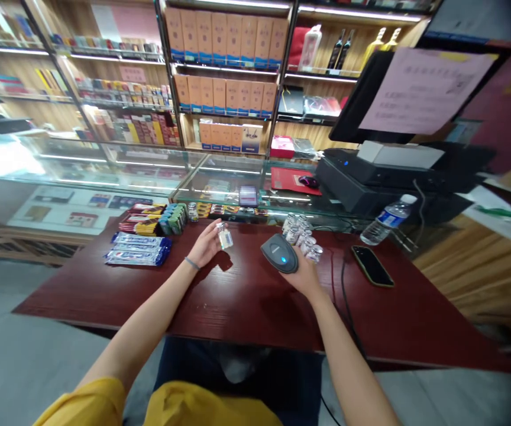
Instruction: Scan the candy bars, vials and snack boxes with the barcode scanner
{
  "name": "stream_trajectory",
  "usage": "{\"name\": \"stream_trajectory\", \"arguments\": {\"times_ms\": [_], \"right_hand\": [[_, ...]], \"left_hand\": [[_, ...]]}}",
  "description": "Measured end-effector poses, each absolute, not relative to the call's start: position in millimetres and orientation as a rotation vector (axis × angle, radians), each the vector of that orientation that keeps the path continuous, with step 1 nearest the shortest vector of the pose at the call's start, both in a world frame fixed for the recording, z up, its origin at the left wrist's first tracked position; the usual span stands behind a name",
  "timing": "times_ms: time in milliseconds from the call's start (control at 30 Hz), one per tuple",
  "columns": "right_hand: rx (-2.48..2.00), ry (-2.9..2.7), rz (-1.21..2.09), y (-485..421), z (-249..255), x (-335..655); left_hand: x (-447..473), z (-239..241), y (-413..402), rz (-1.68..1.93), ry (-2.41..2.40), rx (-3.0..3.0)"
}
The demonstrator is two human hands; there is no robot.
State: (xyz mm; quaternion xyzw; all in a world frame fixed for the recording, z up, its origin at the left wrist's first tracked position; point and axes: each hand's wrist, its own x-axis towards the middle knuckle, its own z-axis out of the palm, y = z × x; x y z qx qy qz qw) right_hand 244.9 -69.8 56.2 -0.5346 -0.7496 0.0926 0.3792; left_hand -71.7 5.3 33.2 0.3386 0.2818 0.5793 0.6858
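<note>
My left hand (204, 245) is closed around a small clear jar (225, 238) with a pale label, held just above the dark red table (233, 307). In my right hand (305, 275) is a black barcode scanner (279, 253) with a blue light, its front turned towards the left. Several similar small jars (302, 228) with silvery lids stand close behind the scanner. Another jar (192, 212) stands at the back left, beside a group of green and blue cylindrical packs (173, 219).
Blue-and-clear packets (138, 248) and red-and-yellow packs (142, 219) lie on the left. To the right are a phone (372, 266), a water bottle (388, 220) and the scanner's cable (346, 299). A glass counter (220, 171) and a monitor (357, 97) stand behind.
</note>
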Motion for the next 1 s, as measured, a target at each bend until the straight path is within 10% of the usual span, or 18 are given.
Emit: {"name": "stream_trajectory", "arguments": {"times_ms": [1000], "right_hand": [[-1.15,-2.215,0.345,-77,48,201]], "left_hand": [[-91,18,19,1.452,0.752,0.744]]}}
